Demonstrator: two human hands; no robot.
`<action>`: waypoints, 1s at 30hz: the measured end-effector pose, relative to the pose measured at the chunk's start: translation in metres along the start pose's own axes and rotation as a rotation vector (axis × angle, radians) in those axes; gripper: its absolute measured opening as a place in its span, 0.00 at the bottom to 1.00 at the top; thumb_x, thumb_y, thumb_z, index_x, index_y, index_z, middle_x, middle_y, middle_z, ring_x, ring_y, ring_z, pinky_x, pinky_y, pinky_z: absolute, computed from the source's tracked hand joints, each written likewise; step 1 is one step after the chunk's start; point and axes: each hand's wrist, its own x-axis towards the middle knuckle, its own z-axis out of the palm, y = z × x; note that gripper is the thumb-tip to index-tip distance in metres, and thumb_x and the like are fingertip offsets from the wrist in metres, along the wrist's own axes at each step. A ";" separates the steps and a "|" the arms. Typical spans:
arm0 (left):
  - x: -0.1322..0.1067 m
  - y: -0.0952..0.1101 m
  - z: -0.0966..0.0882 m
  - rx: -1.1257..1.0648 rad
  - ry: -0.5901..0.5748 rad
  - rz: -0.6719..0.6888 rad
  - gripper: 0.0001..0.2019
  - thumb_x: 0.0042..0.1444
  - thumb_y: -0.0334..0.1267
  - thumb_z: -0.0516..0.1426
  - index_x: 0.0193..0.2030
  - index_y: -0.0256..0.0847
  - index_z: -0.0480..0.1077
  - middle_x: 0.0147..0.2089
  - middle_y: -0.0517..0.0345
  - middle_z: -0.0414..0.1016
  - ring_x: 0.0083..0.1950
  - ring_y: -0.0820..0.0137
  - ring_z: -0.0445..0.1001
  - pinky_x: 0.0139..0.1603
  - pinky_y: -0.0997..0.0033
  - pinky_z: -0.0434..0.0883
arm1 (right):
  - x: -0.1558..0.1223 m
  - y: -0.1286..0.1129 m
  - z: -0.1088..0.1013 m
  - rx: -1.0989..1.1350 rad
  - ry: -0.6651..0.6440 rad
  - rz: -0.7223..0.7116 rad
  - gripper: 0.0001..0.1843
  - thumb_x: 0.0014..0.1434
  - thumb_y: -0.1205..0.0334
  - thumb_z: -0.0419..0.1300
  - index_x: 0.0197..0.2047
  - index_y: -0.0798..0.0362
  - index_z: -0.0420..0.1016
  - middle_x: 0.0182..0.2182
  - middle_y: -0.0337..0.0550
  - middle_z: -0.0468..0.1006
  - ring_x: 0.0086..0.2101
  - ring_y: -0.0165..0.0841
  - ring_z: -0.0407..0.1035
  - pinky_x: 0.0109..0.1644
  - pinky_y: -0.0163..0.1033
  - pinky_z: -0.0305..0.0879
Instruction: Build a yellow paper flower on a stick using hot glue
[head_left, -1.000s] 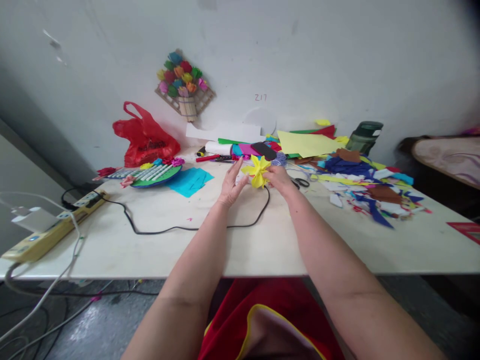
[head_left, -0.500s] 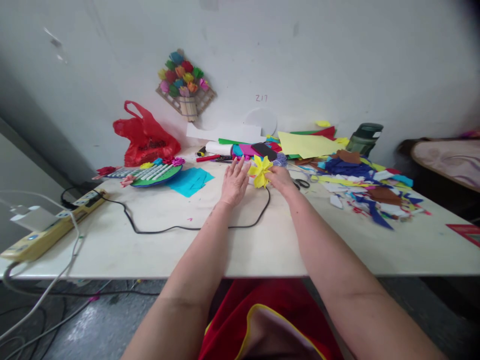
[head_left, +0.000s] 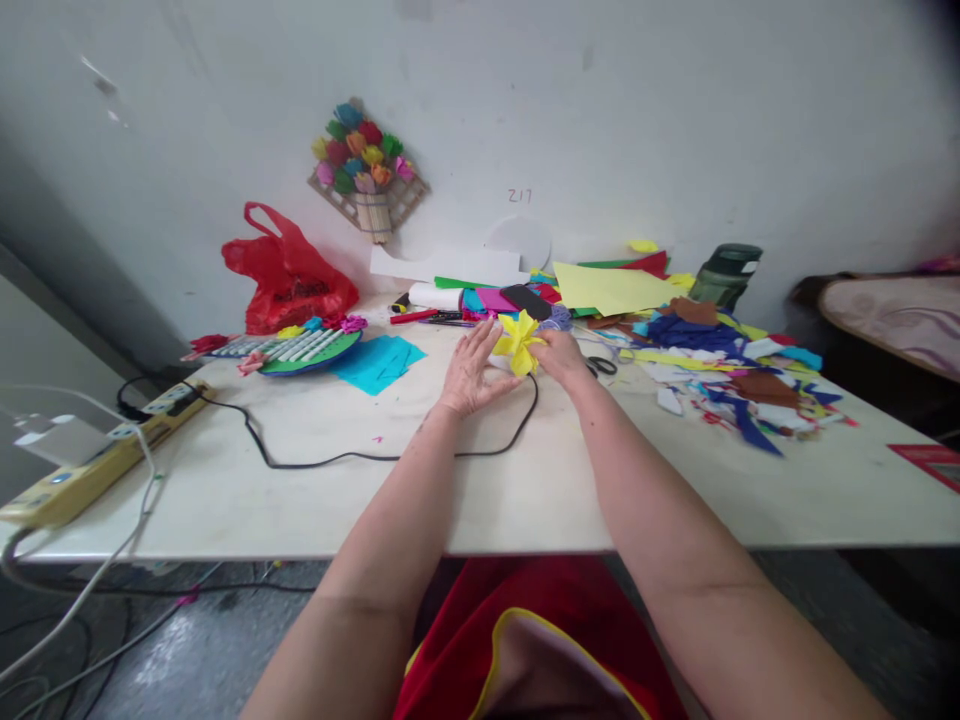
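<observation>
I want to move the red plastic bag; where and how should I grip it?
Probably pinch the red plastic bag by its handle loop, coming from above: the loop stands up clear of the bag's body, and the wall lies behind.

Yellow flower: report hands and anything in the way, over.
Right hand holding yellow flower by its right side. Left hand, fingers extended, at flower's left; contact unclear. Black cord close by on the near side.

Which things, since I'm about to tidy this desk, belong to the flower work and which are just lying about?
In the job, it seems:
flower, in the right hand
perhaps scissors, near that hand

Likely just lying about:
red bag
bottle
scraps
</observation>
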 end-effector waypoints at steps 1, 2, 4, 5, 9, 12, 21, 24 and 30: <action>0.000 0.000 0.000 -0.018 0.006 0.016 0.45 0.50 0.64 0.55 0.69 0.42 0.51 0.70 0.41 0.53 0.71 0.55 0.53 0.68 0.52 0.53 | 0.000 -0.001 0.000 -0.003 -0.003 0.005 0.18 0.50 0.59 0.53 0.39 0.54 0.81 0.31 0.45 0.80 0.34 0.36 0.70 0.35 0.36 0.60; 0.001 -0.001 0.001 -0.030 0.011 0.029 0.45 0.50 0.64 0.55 0.70 0.42 0.50 0.71 0.41 0.52 0.71 0.56 0.52 0.67 0.52 0.54 | 0.000 -0.001 -0.001 -0.003 -0.007 0.007 0.18 0.50 0.59 0.53 0.39 0.54 0.81 0.32 0.45 0.80 0.35 0.37 0.70 0.36 0.36 0.61; 0.001 -0.001 0.001 -0.022 0.020 0.043 0.46 0.49 0.65 0.55 0.70 0.42 0.49 0.71 0.42 0.51 0.72 0.55 0.48 0.68 0.51 0.53 | -0.001 -0.001 -0.001 0.006 -0.012 -0.003 0.19 0.50 0.59 0.54 0.41 0.55 0.80 0.34 0.46 0.80 0.36 0.37 0.71 0.37 0.37 0.62; 0.001 -0.001 0.001 0.000 0.023 0.043 0.46 0.49 0.65 0.55 0.70 0.43 0.50 0.71 0.43 0.51 0.73 0.53 0.45 0.68 0.50 0.51 | -0.001 -0.001 -0.001 0.011 -0.009 -0.010 0.19 0.51 0.59 0.54 0.42 0.55 0.80 0.35 0.47 0.80 0.37 0.37 0.71 0.38 0.37 0.63; 0.000 0.005 -0.001 0.124 0.022 0.012 0.46 0.48 0.67 0.54 0.69 0.45 0.53 0.71 0.46 0.53 0.74 0.49 0.36 0.69 0.43 0.43 | 0.000 0.001 0.000 0.018 0.013 -0.010 0.19 0.51 0.59 0.54 0.42 0.54 0.80 0.36 0.47 0.81 0.38 0.37 0.72 0.41 0.37 0.64; 0.001 0.012 -0.004 0.180 0.006 0.010 0.45 0.47 0.67 0.54 0.68 0.46 0.55 0.71 0.47 0.53 0.74 0.48 0.34 0.69 0.43 0.39 | 0.002 0.003 0.001 0.016 0.008 0.005 0.19 0.51 0.59 0.54 0.42 0.54 0.80 0.36 0.47 0.81 0.37 0.38 0.72 0.41 0.38 0.65; 0.004 0.019 -0.007 0.221 0.008 0.011 0.41 0.48 0.67 0.54 0.66 0.48 0.59 0.72 0.49 0.51 0.74 0.50 0.37 0.69 0.45 0.35 | 0.002 0.006 0.003 0.027 0.005 -0.010 0.17 0.50 0.60 0.55 0.41 0.53 0.80 0.35 0.46 0.81 0.36 0.36 0.72 0.39 0.36 0.64; 0.004 0.020 -0.007 0.203 0.024 0.000 0.40 0.47 0.65 0.56 0.64 0.48 0.62 0.71 0.47 0.53 0.73 0.50 0.43 0.69 0.45 0.37 | 0.002 0.006 0.003 0.029 0.010 -0.015 0.18 0.51 0.59 0.55 0.42 0.53 0.80 0.35 0.46 0.81 0.36 0.36 0.72 0.39 0.36 0.64; 0.001 0.008 -0.006 0.073 0.226 -0.249 0.25 0.57 0.57 0.52 0.51 0.42 0.73 0.51 0.47 0.76 0.54 0.60 0.72 0.61 0.55 0.60 | 0.004 0.004 0.003 -0.017 -0.028 -0.059 0.17 0.51 0.59 0.56 0.42 0.53 0.80 0.37 0.45 0.81 0.37 0.34 0.72 0.41 0.35 0.64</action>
